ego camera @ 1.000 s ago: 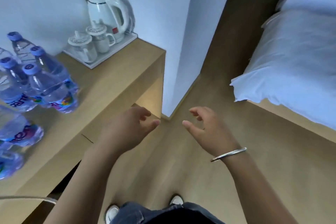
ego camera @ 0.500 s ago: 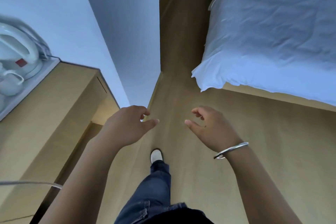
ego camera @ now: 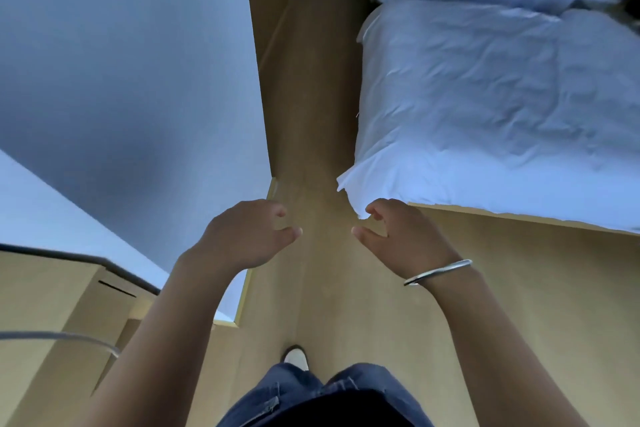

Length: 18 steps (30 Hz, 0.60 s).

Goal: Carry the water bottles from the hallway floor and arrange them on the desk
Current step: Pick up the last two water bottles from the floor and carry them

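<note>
No water bottle is in view. My left hand [ego camera: 246,236] and my right hand [ego camera: 401,236] hang side by side in front of me over the wooden floor [ego camera: 346,288], fingers loosely curled, holding nothing. A silver bangle [ego camera: 438,272] sits on my right wrist. Only the end of the wooden desk [ego camera: 45,288] shows at the lower left.
A white wall corner [ego camera: 173,115] juts out on the left. A bed with white bedding [ego camera: 485,97] fills the right, its wooden base [ego camera: 519,218] along the floor. A narrow floor passage [ego camera: 311,97] runs ahead between them. A grey cable [ego camera: 69,336] crosses the desk. My shoe [ego camera: 294,355] steps forward.
My view has swung right, away from the desk; the bottles, kettle and tray have left the frame. I have walked toward the passage. Both hands stay empty in the same pose.
</note>
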Each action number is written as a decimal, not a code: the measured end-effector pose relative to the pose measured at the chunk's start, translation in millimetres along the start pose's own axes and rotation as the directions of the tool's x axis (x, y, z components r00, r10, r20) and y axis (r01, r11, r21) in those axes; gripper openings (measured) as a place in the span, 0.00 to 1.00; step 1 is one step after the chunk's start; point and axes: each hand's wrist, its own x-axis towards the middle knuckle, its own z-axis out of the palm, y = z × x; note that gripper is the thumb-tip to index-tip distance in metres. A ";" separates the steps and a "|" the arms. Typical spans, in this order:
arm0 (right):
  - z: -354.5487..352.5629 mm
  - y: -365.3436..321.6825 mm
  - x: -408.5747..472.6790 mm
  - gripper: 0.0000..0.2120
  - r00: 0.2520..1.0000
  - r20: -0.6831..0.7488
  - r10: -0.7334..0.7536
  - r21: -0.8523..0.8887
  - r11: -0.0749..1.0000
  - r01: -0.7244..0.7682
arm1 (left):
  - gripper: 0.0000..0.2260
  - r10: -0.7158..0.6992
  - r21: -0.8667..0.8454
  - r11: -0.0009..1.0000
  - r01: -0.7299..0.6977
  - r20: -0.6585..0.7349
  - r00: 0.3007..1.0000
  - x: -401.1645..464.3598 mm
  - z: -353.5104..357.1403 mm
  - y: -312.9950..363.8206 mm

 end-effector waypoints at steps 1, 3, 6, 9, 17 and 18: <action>-1.8 1.1 12.6 0.21 1.000 0.010 0.009 0.008 1.000 -0.009 | 0.23 0.002 -0.001 1.000 -0.002 0.013 1.000 12.5 -5.2 0.9; -4.5 4.8 36.5 0.21 0.999 0.037 0.021 0.020 1.000 -0.021 | 0.23 0.011 -0.017 1.000 -0.010 0.033 0.999 36.6 -13.7 2.4; -9.5 10.7 75.9 0.22 0.998 0.062 0.026 0.024 0.999 -0.028 | 0.24 0.025 -0.013 1.000 -0.024 0.057 0.998 75.2 -24.1 5.2; -18.0 19.8 122.3 0.22 0.998 0.053 0.029 0.054 0.998 -0.032 | 0.25 0.033 0.002 0.999 -0.033 0.074 0.997 121.7 -33.2 12.9; -66.3 56.4 273.8 0.19 0.999 0.043 0.008 0.041 0.999 -0.010 | 0.26 0.039 0.012 0.999 -0.040 0.083 0.996 279.5 -74.9 57.5; -76.9 61.9 295.9 0.19 0.999 0.041 0.005 0.024 1.000 -0.006 | 0.26 0.038 -0.002 0.999 -0.038 0.081 0.996 301.2 -83.0 65.4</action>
